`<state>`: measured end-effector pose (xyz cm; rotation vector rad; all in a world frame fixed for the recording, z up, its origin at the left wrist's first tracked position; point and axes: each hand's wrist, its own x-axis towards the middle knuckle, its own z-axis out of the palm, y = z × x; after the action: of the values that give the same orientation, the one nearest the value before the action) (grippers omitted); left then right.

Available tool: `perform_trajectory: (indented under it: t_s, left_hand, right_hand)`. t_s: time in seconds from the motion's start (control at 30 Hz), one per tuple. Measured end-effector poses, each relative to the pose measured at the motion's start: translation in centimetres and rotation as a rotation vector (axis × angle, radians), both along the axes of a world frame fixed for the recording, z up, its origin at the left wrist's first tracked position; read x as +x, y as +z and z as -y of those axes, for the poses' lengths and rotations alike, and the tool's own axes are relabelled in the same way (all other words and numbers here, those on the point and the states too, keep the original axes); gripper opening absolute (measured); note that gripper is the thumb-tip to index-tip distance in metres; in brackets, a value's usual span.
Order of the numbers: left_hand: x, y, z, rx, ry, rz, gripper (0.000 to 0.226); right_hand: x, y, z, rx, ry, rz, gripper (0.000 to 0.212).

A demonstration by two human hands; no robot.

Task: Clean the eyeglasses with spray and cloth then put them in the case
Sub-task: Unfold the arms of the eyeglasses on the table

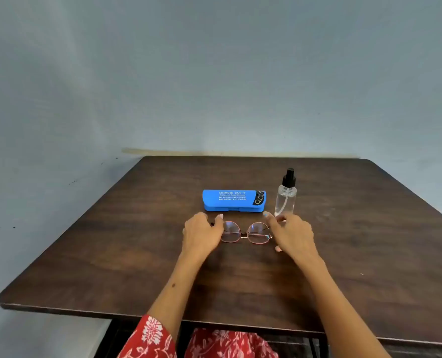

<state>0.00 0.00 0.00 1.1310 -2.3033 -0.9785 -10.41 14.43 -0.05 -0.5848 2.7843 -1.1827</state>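
Two hands are over the middle of the table (137,254), one at each end of the eyeglasses (245,232). My left hand (201,233) sits at the left end of the frame, fingers curled down over that side and thumb raised beside the left lens; whether it actually pinches the frame I cannot tell, since the hand hides the contact. My right hand (291,233) sits at the right end, index finger lifted and pointing toward the far edge, remaining fingers bent over the right hinge; grip there likewise cannot be confirmed. Eyeglasses: round lenses, thin reddish-metal rim, lying flat on the dark wood surface, lenses toward me, roughly at table centre. Case (234,200): blue, hard shell, closed, white lettering on the lid, lying lengthwise just beyond the eyeglasses toward the far edge, apart from them. Spray bottle (286,196): clear body, black pump top, upright, just to the right of the case and near my right index fingertip, not touching it as far as I can see. Cloth: not seen on the surface. Both forearms cross the near edge; a red sleeve (150,339) with white floral print shows on my left arm below that edge. Wall (214,73) behind the far edge is plain blue-grey.
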Motion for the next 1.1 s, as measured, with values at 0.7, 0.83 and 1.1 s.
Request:
perform_trajectory:
  t_s: [0.7, 0.83, 1.1]
  left_hand:
    - [-1.4, -0.4, -1.4, 0.308, 0.054, -0.31, 0.013]
    - [-2.2, -0.5, -1.6, 0.182, -0.073, -0.243, 0.016]
    - [-2.3, -1.7, -2.4, -0.039, -0.237, -0.246, 0.012]
  right_hand:
    - [-1.1, 0.1, -1.8, -0.163, 0.089, 0.151, 0.009]
    - [-1.2, 0.1, -2.7, -0.182, 0.092, 0.044, 0.006]
    - [-1.8, -1.6, -2.8, -0.195, 0.03, -0.066, 0.016]
